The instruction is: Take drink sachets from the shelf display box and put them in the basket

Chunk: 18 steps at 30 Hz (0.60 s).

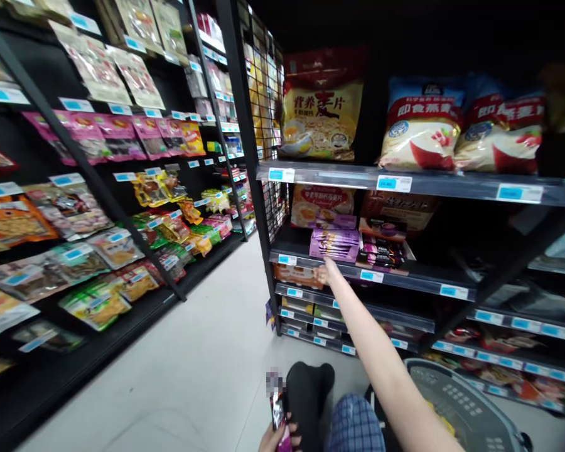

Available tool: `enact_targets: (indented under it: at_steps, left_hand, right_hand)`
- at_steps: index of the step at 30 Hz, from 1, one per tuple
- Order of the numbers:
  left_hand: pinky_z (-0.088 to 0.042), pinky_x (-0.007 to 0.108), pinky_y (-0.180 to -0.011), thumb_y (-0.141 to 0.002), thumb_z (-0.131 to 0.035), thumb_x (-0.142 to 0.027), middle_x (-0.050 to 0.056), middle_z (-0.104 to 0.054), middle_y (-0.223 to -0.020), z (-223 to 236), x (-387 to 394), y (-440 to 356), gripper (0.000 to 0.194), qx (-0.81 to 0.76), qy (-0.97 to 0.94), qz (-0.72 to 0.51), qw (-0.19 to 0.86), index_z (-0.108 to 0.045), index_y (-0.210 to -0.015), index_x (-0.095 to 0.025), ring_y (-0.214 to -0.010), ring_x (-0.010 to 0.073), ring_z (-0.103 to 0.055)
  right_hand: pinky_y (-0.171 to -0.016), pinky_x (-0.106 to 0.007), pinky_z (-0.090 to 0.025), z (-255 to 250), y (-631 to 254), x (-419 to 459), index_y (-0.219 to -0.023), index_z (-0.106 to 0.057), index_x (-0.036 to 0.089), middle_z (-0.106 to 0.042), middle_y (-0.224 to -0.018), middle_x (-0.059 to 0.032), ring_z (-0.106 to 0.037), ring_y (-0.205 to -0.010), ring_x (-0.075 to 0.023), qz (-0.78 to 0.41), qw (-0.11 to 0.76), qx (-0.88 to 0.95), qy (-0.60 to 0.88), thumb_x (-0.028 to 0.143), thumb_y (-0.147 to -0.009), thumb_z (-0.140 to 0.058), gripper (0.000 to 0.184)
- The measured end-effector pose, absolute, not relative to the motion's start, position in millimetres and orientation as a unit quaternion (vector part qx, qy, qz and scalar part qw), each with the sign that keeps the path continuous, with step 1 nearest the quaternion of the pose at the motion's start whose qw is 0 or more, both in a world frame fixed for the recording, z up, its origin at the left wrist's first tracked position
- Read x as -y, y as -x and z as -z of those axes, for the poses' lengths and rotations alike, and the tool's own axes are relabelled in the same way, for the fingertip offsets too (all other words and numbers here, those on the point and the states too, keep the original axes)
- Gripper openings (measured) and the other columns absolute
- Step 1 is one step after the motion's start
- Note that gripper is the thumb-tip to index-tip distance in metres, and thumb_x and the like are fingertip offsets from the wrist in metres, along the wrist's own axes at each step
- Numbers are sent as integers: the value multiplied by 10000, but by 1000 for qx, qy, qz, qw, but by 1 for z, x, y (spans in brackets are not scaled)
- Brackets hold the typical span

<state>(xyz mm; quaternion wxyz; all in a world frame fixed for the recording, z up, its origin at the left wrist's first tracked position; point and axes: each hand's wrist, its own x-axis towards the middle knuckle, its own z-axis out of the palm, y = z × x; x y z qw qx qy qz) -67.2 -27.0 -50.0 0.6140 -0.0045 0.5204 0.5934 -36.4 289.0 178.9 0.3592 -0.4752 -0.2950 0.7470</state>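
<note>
My right hand (327,272) reaches out to the front edge of a middle shelf (405,280). Its fingers look curled; whatever may be in them is hidden. Just above it stands an opened purple box (334,243) of slim sachets, beside a dark box (381,252) of black and pink sachets. Low in the view, my left hand (280,437) is closed around a slim dark and purple sachet (277,411), held upright beside my leg.
A grey shopping basket (471,402) with something yellow inside stands at lower right. Bags of oatmeal (421,125) sit on the upper shelf. Hanging snack packets (117,135) fill the left rack. A black post (245,100) and wire mesh edge the right shelving. Pale floor (207,339) lies between.
</note>
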Motion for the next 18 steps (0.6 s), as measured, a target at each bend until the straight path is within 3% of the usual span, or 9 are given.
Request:
enact_targets:
  at_steps: [3, 5, 7, 9, 13, 18]
  left_hand:
    - [-423, 292, -408, -304, -693, -778, 8, -590, -606, -3, 17, 56, 692, -534, -86, -565, 623, -592, -732, -244, -423, 153, -546]
    - [-453, 282, -441, -484, -686, -723, 28, -629, -694, -44, 11, 45, 642, -517, -138, -552, 640, -595, -875, -222, -479, 152, -574]
    - [-495, 295, -488, -564, -741, -580, 48, -651, -768, -85, 5, 29, 599, -495, -177, -526, 669, -578, -974, -174, -520, 165, -610]
    - [-524, 300, -523, -717, -642, -533, 58, -658, -829, -124, 2, 9, 570, -476, -286, -486, 675, -509, -1133, -168, -541, 147, -618]
    - [-543, 285, -528, -773, -590, -497, 69, -657, -807, -184, 8, -40, 468, -440, -360, -440, 695, -535, -1062, -134, -575, 143, -632]
    - [-550, 286, -534, -825, -519, -501, 84, -668, -884, -202, 20, -90, 415, -391, -385, -406, 731, -528, -1038, -146, -571, 148, -656]
  right_hand:
    - [-644, -283, -523, -147, -3, -206, -976, -602, 122, -635, -911, -31, -609, -725, -117, -753, 312, 355, 458, 253, -854, -598, 179]
    - [-530, -234, -463, -132, -38, -151, -818, -629, 106, -639, -760, -21, -565, -577, -102, -749, 315, 387, 436, 180, -747, -694, 122]
    - [-547, -219, -447, -130, -78, -110, -822, -634, 133, -636, -734, -10, -553, -583, -100, -734, 352, 409, 412, 199, -724, -706, 139]
    - [-615, -213, -457, -140, -117, -86, -859, -608, 185, -613, -727, 22, -557, -634, -100, -713, 399, 419, 398, 260, -727, -704, 179]
    - [-629, -200, -451, -175, -181, -66, -932, -536, 241, -587, -802, 42, -562, -689, -98, -614, 510, 453, 398, 320, -699, -735, 316]
    - [-559, -217, -428, -202, -228, -49, -896, -589, 183, -614, -687, 7, -556, -620, -119, -554, 496, 521, 419, 379, -761, -671, 252]
